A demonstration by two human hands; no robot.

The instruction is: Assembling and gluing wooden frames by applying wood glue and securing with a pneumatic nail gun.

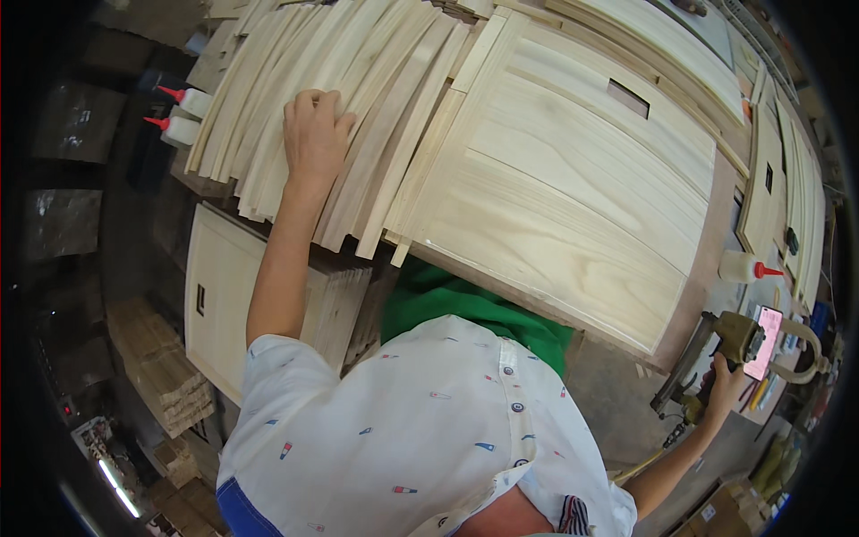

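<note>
My left hand (316, 134) reaches onto a row of long pale wooden strips (394, 98), its fingers curled down and closed around one of them; the fingertips are partly hidden. Off to the right, my right hand (723, 387) grips the handle of a nail gun (735, 338), whose long dark magazine points down and left. Between the hands lies a pale wooden panel (573, 197) with a small rectangular slot, flat on the workbench. A narrow wooden strip (438, 134) runs along the panel's left edge, beside the loose strips.
Two white glue bottles (182, 132) with red tips stand left of the strips. Another glue bottle (744, 267) lies at the right, near a phone (763, 343) with a pink screen. More slotted panels (766, 179) rest at far right; others (224, 295) stand below the bench.
</note>
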